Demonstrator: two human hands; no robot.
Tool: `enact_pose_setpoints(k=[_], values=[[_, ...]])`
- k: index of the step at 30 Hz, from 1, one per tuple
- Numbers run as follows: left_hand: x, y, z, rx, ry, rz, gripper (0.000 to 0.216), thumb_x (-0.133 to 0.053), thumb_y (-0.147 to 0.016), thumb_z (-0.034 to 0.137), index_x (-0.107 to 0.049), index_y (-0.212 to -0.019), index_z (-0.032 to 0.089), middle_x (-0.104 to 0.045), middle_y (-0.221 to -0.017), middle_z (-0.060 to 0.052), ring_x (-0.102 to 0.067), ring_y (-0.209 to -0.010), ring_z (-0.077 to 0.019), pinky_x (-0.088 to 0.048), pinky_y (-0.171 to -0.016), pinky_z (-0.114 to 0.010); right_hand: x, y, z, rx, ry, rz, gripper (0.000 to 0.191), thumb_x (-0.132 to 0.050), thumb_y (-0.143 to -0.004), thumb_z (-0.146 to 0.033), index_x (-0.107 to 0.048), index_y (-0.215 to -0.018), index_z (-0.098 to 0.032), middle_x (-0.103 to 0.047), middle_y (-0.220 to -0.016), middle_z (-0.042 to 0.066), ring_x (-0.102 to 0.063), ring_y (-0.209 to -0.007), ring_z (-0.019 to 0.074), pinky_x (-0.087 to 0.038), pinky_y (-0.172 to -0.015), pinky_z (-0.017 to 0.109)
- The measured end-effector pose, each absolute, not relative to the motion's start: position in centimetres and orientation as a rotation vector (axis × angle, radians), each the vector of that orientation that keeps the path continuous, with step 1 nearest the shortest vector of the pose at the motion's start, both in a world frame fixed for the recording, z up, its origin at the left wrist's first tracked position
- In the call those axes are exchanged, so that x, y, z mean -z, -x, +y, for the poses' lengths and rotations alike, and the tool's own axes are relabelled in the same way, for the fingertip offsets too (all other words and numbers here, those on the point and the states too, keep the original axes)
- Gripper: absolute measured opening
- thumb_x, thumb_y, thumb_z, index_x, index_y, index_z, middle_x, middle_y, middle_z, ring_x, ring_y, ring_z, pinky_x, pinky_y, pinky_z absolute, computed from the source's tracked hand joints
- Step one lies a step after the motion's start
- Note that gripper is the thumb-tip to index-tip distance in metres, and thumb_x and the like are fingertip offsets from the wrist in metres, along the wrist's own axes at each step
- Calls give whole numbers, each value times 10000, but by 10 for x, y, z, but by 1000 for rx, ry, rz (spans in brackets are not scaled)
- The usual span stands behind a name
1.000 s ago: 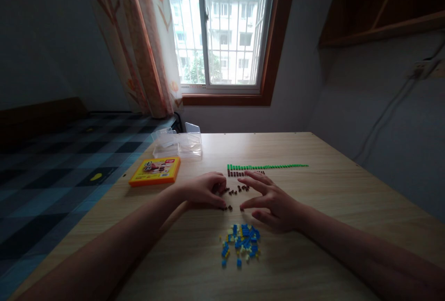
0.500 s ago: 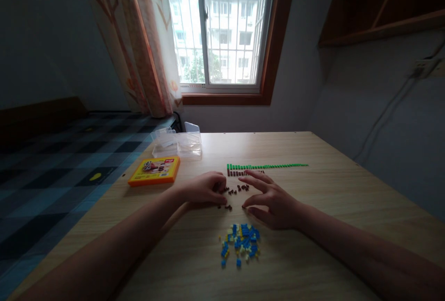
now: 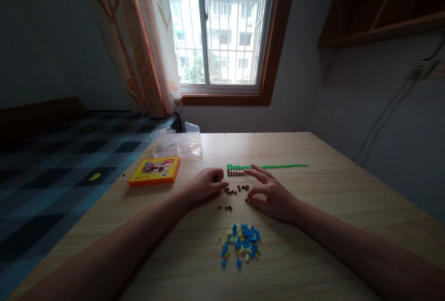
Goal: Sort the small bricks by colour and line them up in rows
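Our two forearms reach in over the table [image 3: 167, 268] from the near corners. Our left hand [image 3: 208, 183] rests on its side, fingers curled narrowly inward and thumb stretched toward the loose brown bricks [image 3: 231, 191]; we cannot tell whether it holds anything. Our right hand [image 3: 267, 190] lies low, with thumb and forefinger pinched together on a small brown brick [image 3: 246, 200], while its other fingers spread forward over the brown row [image 3: 236, 174] and the green row [image 3: 285, 166]. The loose brown bricks lie between our hands, and the blue-and-yellow pile [image 3: 245, 236] sits nearer us.
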State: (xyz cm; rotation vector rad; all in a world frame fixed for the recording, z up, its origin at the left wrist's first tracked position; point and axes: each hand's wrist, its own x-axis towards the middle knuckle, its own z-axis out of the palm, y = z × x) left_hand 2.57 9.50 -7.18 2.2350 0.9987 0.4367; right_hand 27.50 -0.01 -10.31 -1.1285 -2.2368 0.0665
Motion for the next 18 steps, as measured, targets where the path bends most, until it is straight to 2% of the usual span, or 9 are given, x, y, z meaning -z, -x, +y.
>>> enact_pose_setpoints(k=[4,10,18], values=[[66,-20,98,-400,-2123,921,393,-650,-771,508,-418,-690,201,-449,-628,55,-391,-600,-118,-308,-547,-249,105,-276,1,-28,1154,-2193,63,-697,-848,-208,-743,-814,-233,-527,-1468,93,-328,-1462,347,-369,-1112,600],[64,-15,102,-351,-2064,831,403,-688,-747,487,-412,-697,197,-436,-652,56,-395,-608,-109,-312,-542,-237,104,-277,-2,14,1097,-2251,102,-716,-841,-241,-766,-927,-263,-503,-1494,77,-314,-1469,347,-344,-1125,607],[69,-15,104,-409,-2065,840,442,-695,-731,516,-391,-672,201,-420,-616,64,-382,-581,-103,-300,-528,-231,104,-276,0,64,1117,-2245,78,-708,-853,-236,-778,-866,-269,-517,-1484,66,-344,-1453,347,-349,-1117,607]])
